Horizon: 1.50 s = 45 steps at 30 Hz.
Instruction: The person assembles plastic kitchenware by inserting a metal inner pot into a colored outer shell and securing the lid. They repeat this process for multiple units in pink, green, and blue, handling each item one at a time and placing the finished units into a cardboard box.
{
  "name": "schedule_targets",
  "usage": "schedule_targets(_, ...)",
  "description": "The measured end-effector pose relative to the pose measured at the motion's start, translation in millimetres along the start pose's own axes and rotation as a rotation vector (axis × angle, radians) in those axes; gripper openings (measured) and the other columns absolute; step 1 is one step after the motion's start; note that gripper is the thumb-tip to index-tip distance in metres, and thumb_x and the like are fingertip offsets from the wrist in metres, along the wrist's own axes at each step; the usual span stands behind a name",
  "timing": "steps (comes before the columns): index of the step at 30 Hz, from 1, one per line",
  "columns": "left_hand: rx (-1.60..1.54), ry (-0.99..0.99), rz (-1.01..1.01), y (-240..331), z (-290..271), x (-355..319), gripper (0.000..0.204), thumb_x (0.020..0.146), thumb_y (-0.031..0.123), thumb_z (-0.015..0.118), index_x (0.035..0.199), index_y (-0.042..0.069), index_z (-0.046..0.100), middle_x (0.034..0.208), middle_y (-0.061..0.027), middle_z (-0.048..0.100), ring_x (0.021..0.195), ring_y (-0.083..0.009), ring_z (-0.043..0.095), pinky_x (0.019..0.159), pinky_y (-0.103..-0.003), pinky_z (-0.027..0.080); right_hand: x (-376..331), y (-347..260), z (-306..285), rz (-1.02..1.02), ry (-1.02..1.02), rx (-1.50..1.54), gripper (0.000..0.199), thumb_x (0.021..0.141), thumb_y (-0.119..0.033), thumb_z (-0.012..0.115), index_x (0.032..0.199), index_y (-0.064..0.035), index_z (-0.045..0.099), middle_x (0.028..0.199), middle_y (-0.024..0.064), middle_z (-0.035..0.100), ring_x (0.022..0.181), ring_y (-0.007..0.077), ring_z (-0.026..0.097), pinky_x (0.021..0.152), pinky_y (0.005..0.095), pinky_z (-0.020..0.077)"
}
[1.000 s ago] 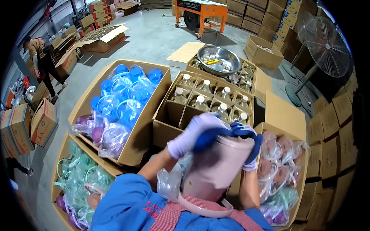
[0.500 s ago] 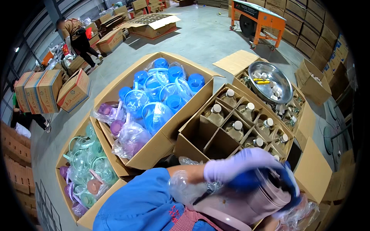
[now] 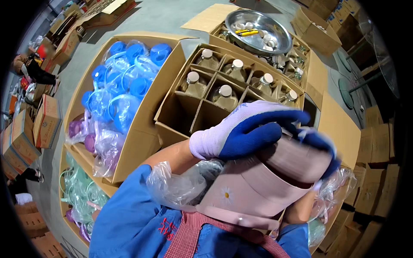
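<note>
A pale pink thermos jug (image 3: 241,189) with a daisy print lies tilted across my lap, its handle toward my body. At its mouth sits a separate pink top piece (image 3: 297,157), slightly askew with a dark gap along the joint. My left hand (image 3: 254,131), in a lilac glove with blue coating, is closed over the far side of this top piece. My right hand (image 3: 325,152), gloved alike and blurred, wraps round its outer side. Crumpled clear plastic (image 3: 176,187) hangs beside my left forearm.
Beyond my hands stands a divided carton (image 3: 174,114) with white-capped glass flasks. A steel bowl (image 3: 282,32) of white caps rests on another carton. To the left, a carton (image 3: 144,116) holds blue and purple wrapped jugs; green ones (image 3: 79,193) sit nearer. A person (image 3: 36,71) is far left.
My view has swung right and down, shifting the cartons leftward. The jug's open mouth has turned and its top piece now shows between my hands. My left hand's blue palm side has come into view.
</note>
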<state>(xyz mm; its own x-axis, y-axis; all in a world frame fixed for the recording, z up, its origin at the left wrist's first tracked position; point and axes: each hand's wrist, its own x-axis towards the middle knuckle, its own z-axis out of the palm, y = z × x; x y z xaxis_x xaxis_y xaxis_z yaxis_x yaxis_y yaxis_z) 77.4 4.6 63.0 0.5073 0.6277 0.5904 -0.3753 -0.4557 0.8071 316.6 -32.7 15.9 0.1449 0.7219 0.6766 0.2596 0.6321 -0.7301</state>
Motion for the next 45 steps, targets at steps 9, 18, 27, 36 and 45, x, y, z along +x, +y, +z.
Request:
schedule_targets(9,1.353,-0.05,-0.734,-254,-104,-50,0.036,0.078,0.013,0.063,0.113,0.008,0.06,0.113,-0.0215,0.059,0.107,-0.0369,0.058,0.085,-0.046,0.05,-17,66,-25,0.32,-0.122,-0.375,0.046,0.099,-0.035,0.049,0.131,-0.0024,0.051,0.12,0.0157,0.058,0.11,0.0277,0.057,0.097,0.04,0.0457)
schedule_targets(18,1.329,0.004,0.1,-98,-74,43,0.034,0.064,0.016,0.069,0.097,0.013,0.062,0.09,-0.0117,0.06,0.086,-0.0308,0.061,0.069,-0.043,0.049,-41,73,-28,0.413,-0.213,-0.328,0.053,0.1,-0.041,0.044,0.138,-0.003,0.043,0.13,0.0152,0.052,0.118,0.0283,0.052,0.102,0.0408,0.041)
schedule_targets(27,0.904,0.065,0.613,109,46,60,0.057,0.076,0.054,0.071,0.116,0.014,0.061,0.123,-0.0196,0.051,0.124,-0.0408,0.043,0.098,-0.064,0.031,-56,-40,-13,0.431,-0.151,0.062,0.061,0.101,-0.046,0.039,0.144,-0.0037,0.035,0.139,0.0147,0.046,0.126,0.0289,0.047,0.108,0.0417,0.0363)
schedule_targets(36,0.143,-0.154,-0.071,144,30,23,0.047,0.092,0.017,0.066,0.132,-0.003,0.053,0.128,-0.0102,0.058,0.111,-0.0146,0.057,0.095,-0.032,0.048,-64,-126,-5,0.389,-0.155,0.976,0.069,0.102,-0.052,0.034,0.151,-0.0043,0.027,0.149,0.0142,0.039,0.133,0.0295,0.041,0.113,0.0425,0.0317)
schedule_targets(45,0.604,-0.935,-0.369,120,51,2,0.035,0.087,0.026,0.069,0.114,0.005,0.064,0.105,-0.0176,0.068,0.098,-0.0284,0.065,0.084,-0.04,0.049,-84,-125,22,0.469,-0.124,0.666,0.074,0.102,-0.053,0.03,0.15,0.0028,0.028,0.147,0.0219,0.041,0.134,0.0312,0.044,0.113,0.0426,0.0344)
